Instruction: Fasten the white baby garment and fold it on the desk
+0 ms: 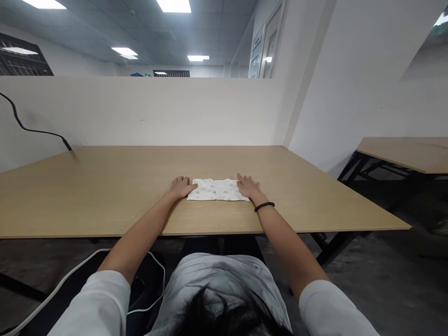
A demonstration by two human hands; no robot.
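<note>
Dark hair (219,319) in the foreground, patterned white cloth (216,190) flat on the table (115,186)

Both hands lie palm down and loosely spread, pressing or resting on what is beneath them; neither is closed around anything. The left hand (182,187) is at the cloth's left edge, its thumb touching the fabric and its other fingers out on the wood. The right hand (248,186) covers part of the cloth's right end, fingers pointing away from the body. Between them the cloth forms a wide rectangle near the front edge of the table, its small scattered print too fine to make out.

A black beaded bracelet (264,206) circles the right wrist. Bare forearms run back to the short sleeves of a pale shirt (224,266). Behind the table stands a white partition (182,112); at the left, a black cable (38,131) runs down toward the tabletop. Off to the right is a second table (409,151) with dark legs. Over the partition, bright panels (174,5) light the ceiling (217,28).
</note>
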